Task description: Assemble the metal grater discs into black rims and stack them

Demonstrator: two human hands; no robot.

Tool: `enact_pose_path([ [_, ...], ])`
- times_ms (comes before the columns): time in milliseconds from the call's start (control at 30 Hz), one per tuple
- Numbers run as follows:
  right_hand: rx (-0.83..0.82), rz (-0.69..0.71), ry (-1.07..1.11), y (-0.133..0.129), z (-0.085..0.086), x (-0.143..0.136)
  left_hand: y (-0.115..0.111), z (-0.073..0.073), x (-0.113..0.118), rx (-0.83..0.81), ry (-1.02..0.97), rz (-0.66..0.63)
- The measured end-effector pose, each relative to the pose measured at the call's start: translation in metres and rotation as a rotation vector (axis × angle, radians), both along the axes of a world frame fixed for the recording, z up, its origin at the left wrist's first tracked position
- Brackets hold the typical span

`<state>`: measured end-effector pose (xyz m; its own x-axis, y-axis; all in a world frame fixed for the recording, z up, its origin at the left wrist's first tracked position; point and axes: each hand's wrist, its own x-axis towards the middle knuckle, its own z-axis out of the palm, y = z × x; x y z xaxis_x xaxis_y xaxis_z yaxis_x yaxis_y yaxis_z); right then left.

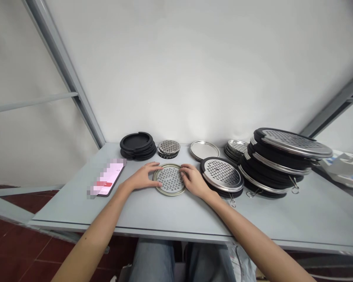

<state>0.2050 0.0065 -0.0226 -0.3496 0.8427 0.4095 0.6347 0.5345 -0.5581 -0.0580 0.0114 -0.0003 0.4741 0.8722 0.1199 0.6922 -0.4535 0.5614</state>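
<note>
In front of me on the table lies a round perforated metal plate (171,181) with a thin gold-toned rim. My left hand (143,176) rests at its left edge, thumb and fingers parted around the rim and touching it. On the opposite side, my right hand (194,181) has its bent fingers and thumb on the right edge of the rim. Just right of that hand sits a black-edged disc (222,173) topped by a slotted silver plate, with a small metal ring (232,201) hanging off its front.
Behind my hands are a stack of black round holders (137,144), a small pile of perforated discs (169,147), plain silver discs (204,149) and more perforated discs (237,146). A tall leaning stack of assembled discs (282,160) stands right. A phone (110,176) lies left.
</note>
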Motion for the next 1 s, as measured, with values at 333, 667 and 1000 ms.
enact_pose_path([
  [333, -0.007, -0.051, 0.032, 0.002, -0.001, 0.001, 0.009, -0.005, -0.004, 0.186, -0.082, 0.108],
  [667, -0.044, -0.048, 0.011, 0.001, 0.001, 0.000, 0.003, 0.001, 0.001, 0.142, -0.097, 0.097],
  [1000, -0.075, -0.019, 0.057, -0.002, 0.009, -0.002, 0.000, 0.003, 0.000, 0.082, -0.035, 0.026],
])
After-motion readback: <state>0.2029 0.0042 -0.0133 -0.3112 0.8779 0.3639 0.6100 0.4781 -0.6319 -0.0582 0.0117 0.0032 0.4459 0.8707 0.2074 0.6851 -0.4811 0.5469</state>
